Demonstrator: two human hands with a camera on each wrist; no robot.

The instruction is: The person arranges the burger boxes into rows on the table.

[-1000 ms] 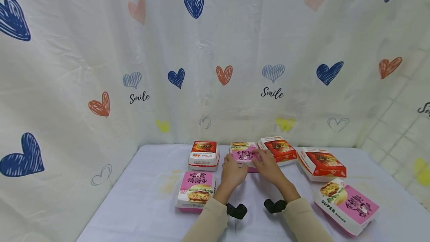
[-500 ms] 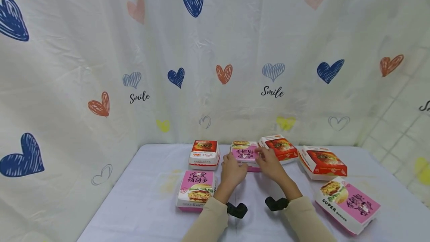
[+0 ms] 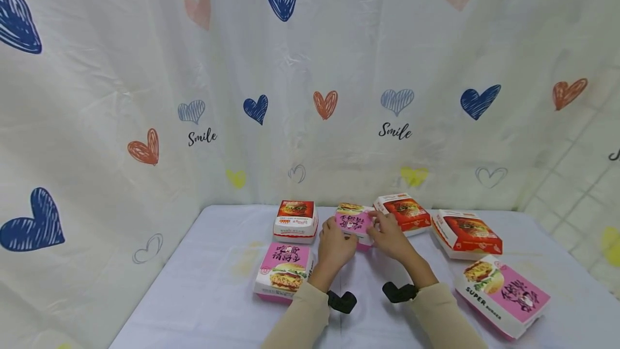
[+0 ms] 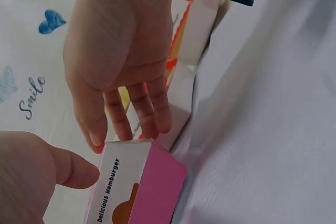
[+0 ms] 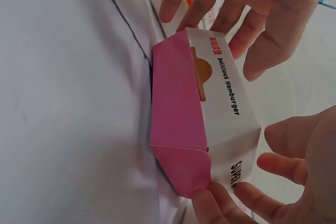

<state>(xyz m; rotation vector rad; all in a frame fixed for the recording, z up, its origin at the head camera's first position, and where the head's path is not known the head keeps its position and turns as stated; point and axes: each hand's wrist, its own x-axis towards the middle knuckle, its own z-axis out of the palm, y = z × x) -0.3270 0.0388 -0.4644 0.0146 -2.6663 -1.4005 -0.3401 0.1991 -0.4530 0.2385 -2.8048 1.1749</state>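
Observation:
A pink and white hamburger box (image 3: pixel 354 222) rests near the back middle of the white table, between my two hands. My left hand (image 3: pixel 337 244) holds its left end, with the fingers along the side and the thumb (image 4: pixel 79 172) by the upper front edge. At the other end my right hand (image 3: pixel 389 236) has its fingertips (image 5: pixel 207 203) on the end panel and its thumb near the top corner. The front panel reads "Delicious Hamburger". My left hand covers part of the box's front left corner in the head view.
Left of the hands are a red and white burger box (image 3: pixel 296 222) and a pink one (image 3: pixel 284 272). To the right stand two red boxes (image 3: pixel 403 213) (image 3: pixel 467 233) and a pink "SUPER BURGER" box (image 3: pixel 504 296). A heart-patterned curtain (image 3: pixel 310 69) hangs behind the table (image 3: pixel 194 295).
The hamburger box between my hands has shifted slightly toward me and to the right, turning a little. My right fingers have drawn back from its top to its right end.

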